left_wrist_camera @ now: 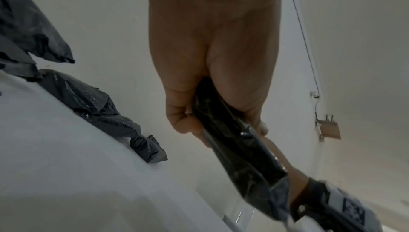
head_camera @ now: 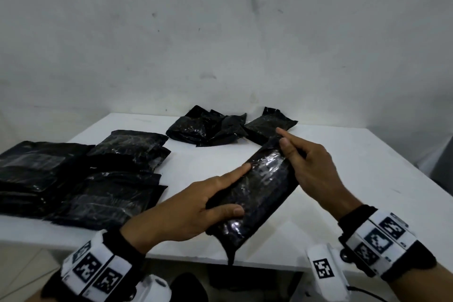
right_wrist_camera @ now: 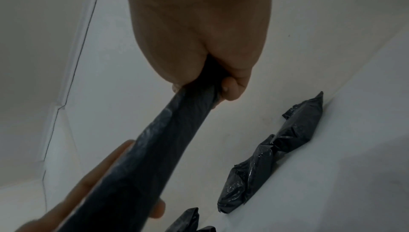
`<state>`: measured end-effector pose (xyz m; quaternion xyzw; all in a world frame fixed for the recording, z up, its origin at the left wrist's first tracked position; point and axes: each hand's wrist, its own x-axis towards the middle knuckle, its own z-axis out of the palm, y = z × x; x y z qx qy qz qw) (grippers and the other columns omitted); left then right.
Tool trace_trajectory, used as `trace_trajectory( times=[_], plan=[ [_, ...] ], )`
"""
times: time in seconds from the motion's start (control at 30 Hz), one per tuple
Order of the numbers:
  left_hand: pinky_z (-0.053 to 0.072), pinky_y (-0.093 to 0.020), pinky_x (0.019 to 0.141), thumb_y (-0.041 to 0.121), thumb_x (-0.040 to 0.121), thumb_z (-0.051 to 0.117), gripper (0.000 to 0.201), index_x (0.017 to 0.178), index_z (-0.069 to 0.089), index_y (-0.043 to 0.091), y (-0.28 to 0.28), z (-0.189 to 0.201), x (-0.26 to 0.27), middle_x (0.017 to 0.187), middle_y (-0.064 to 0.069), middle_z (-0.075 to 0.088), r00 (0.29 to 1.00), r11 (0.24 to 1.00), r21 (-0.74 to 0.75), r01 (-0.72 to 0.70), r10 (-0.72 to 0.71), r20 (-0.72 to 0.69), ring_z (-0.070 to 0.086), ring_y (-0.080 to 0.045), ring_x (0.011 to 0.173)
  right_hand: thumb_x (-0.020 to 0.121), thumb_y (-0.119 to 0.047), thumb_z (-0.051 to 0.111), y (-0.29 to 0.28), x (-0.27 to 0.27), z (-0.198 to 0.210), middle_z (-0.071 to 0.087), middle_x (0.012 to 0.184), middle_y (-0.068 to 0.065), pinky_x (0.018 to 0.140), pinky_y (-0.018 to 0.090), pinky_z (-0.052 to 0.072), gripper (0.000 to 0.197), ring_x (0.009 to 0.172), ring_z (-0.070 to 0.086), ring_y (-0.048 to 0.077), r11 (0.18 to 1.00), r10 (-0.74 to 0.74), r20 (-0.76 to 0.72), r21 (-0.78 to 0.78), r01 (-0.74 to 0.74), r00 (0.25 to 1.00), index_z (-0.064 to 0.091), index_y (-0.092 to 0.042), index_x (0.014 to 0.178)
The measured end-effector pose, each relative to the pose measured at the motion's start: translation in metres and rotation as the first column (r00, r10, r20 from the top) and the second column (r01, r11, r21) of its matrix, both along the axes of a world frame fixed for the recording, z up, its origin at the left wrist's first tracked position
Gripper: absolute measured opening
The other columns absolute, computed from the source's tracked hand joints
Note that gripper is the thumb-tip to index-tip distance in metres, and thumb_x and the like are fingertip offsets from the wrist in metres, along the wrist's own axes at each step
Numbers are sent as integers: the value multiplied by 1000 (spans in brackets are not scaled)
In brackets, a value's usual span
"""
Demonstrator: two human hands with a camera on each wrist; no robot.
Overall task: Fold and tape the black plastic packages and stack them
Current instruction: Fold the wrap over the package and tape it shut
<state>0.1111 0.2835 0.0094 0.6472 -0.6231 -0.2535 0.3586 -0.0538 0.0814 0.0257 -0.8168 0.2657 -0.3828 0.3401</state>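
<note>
A long, narrow, folded package of glossy black plastic [head_camera: 259, 189] is held slantwise above the near edge of the white tabletop [head_camera: 343, 179], its lower end hanging past that edge. The left hand [head_camera: 186, 213] grips the package's lower half, thumb pressed on the top face and index finger stretched along its left edge, the other fingers wrapped beneath (the left wrist view shows them curled under the plastic). The right hand [head_camera: 308, 167] pinches the upper end between thumb and curled fingers, with the index finger pointing outward past the corner. At the left side of the tabletop lies a spread of flat black plastic packages [head_camera: 81, 176], overlapping one another in loose layers. Toward the far edge sits a small heap of crumpled black plastic packages [head_camera: 208, 130], with one more black plastic package [head_camera: 264, 125] just beside it on the right, partly hidden behind the right hand's fingers. A grey-white wall [head_camera: 220, 32] stands behind.
</note>
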Motion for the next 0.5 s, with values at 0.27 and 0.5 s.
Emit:
trace_trajectory(
  times=[0.27, 0.5],
  plan=[
    [57, -29, 94, 15, 79, 77, 55, 131, 64, 29, 40, -2, 24, 134, 8, 66, 865, 939, -137, -317, 226, -447, 63, -9, 124, 102, -38, 53, 10, 17, -19, 68, 93, 2, 54, 31, 48, 22, 67, 58, 8, 911, 97, 107, 392, -132, 989, 66, -41, 119],
    [59, -22, 77, 18, 97, 64, 27, 120, 66, 31, 61, -13, 54, 113, 3, 76, 572, 718, -67, -693, 491, -656, 74, -13, 101, 102, -25, 55, 38, 34, -26, 73, 104, -1, 58, 33, 57, 24, 84, 68, 28, 695, 179, 197, 668, -266, 964, 67, -31, 122]
  ],
)
